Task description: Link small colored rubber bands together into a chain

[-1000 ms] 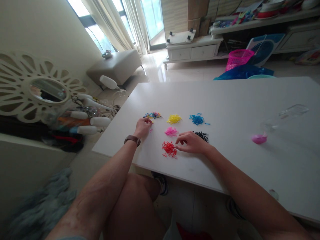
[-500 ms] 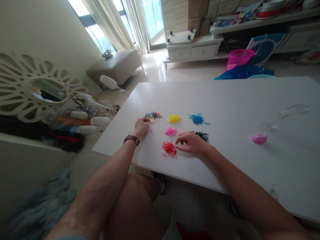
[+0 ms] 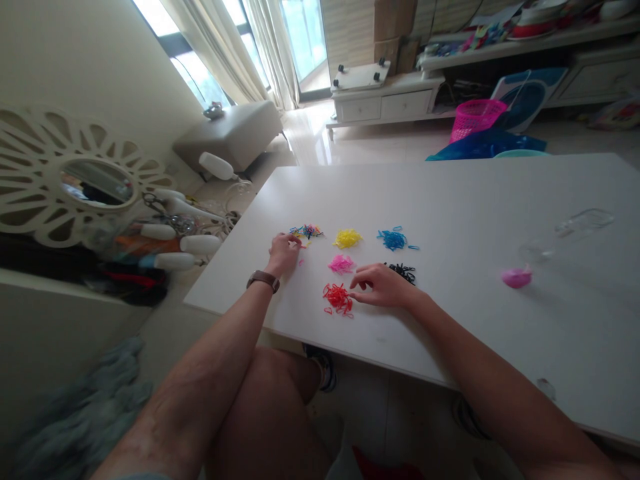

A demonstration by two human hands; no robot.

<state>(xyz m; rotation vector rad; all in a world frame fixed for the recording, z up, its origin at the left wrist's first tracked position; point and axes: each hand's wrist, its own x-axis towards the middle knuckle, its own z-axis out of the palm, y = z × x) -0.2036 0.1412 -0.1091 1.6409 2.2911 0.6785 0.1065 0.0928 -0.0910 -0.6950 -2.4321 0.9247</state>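
Small rubber bands lie sorted by colour on the white table [image 3: 475,213]. My left hand [image 3: 285,253], with a watch on the wrist, is beside the mixed-colour pile [image 3: 307,231]. Its fingers are curled, and a red rubber band [image 3: 303,247] shows at the fingertips. My right hand [image 3: 380,285] rests at the right edge of the red pile [image 3: 337,299], thumb and forefinger apart. Around it lie the pink pile [image 3: 341,264] and the black pile [image 3: 404,272], partly covered by this hand. Farther back are the yellow pile [image 3: 347,238] and the blue pile [image 3: 393,239].
A clear plastic container [image 3: 583,223] and a shiny pink object [image 3: 517,277] sit on the table's right side. A small clear piece [image 3: 547,388] lies near the front edge. Beyond the table stand a pink basket [image 3: 475,119] and a grey bench [image 3: 233,133].
My left hand's fingers have shifted slightly at the mixed pile, by the red band. My right hand stays beside the red pile. The view has moved very slightly.
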